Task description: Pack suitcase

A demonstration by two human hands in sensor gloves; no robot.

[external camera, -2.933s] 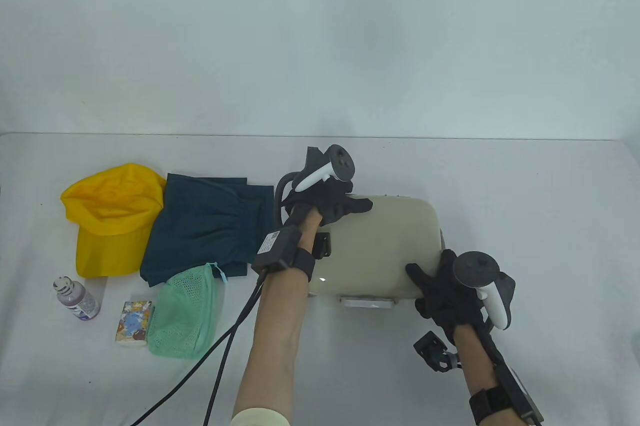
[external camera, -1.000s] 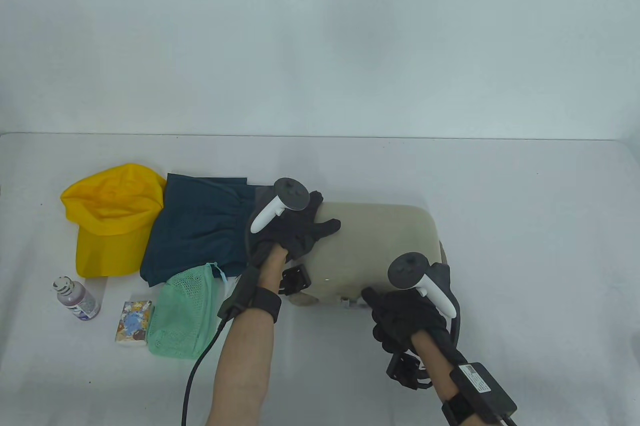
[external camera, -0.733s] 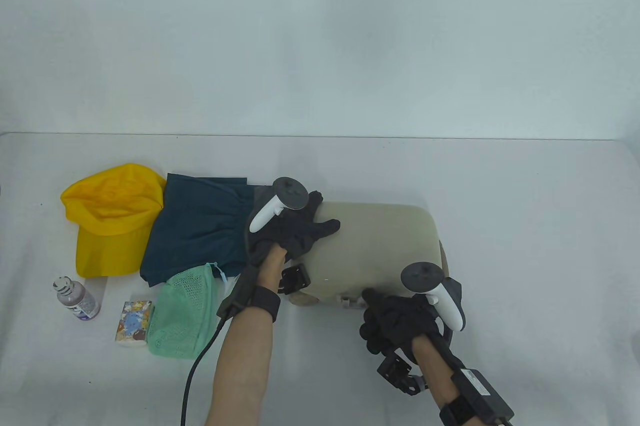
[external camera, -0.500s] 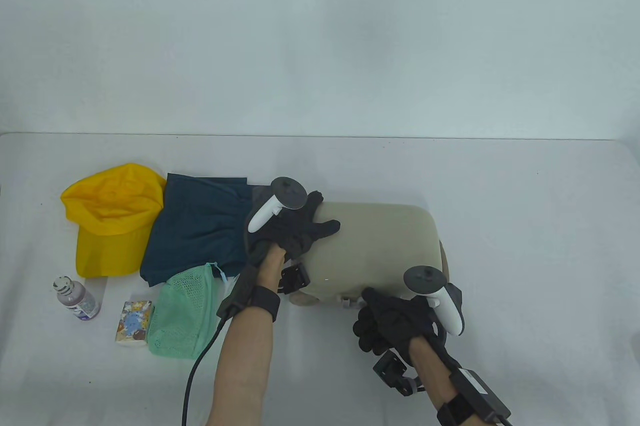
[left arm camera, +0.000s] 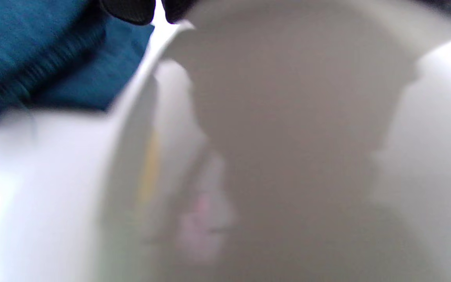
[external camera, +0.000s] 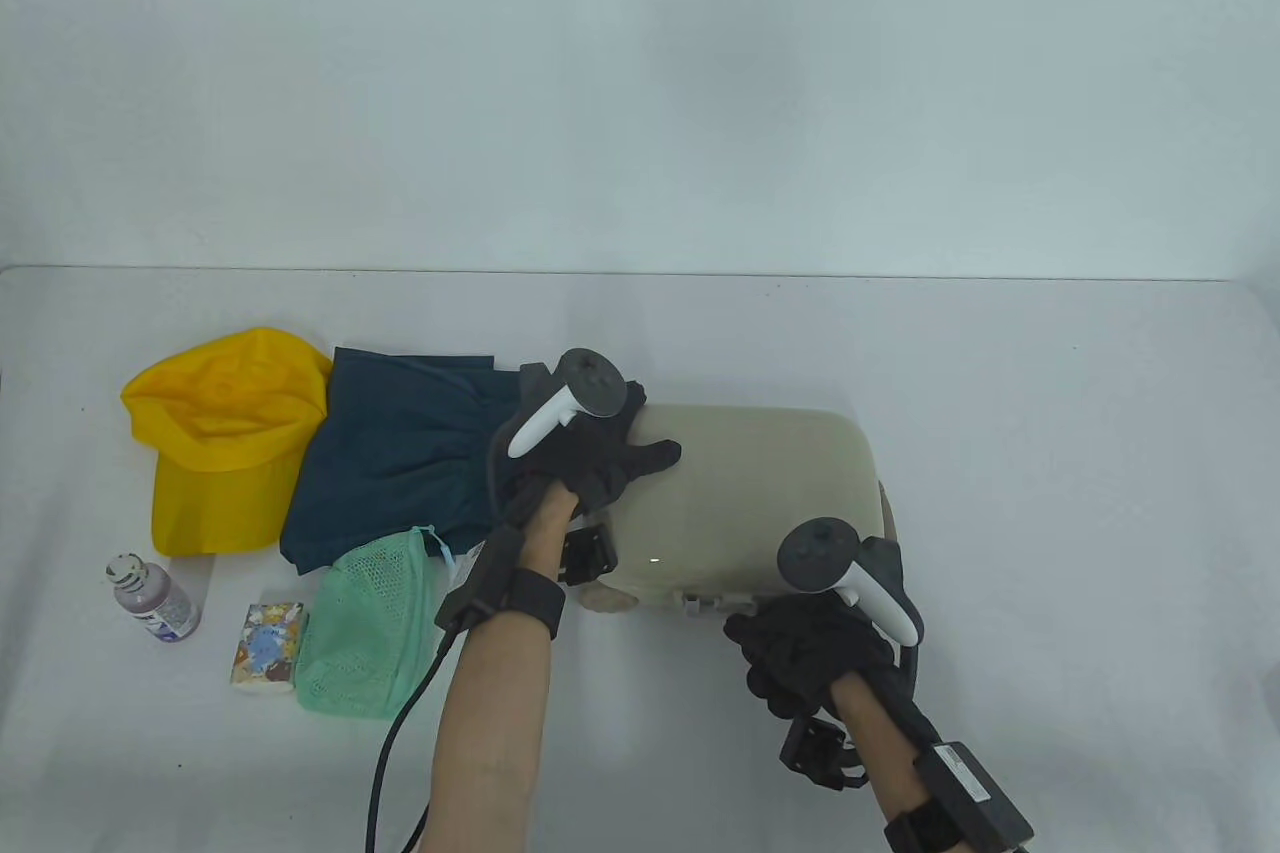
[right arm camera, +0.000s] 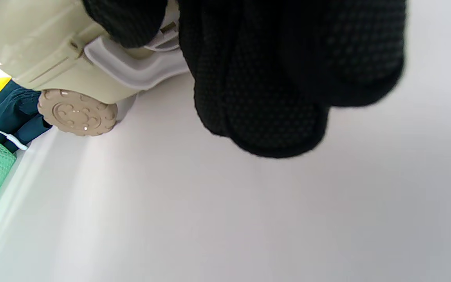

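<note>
Under right fingers (right arm camera: 264, 78), suitcase (external camera: 750, 483) latch.

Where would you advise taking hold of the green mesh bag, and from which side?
Grip the green mesh bag at its gathered top, where the drawstring sticks out. Come from above on its right side: the small printed box crowds its left, and the top edge lies against the dark blue clothing.
</note>
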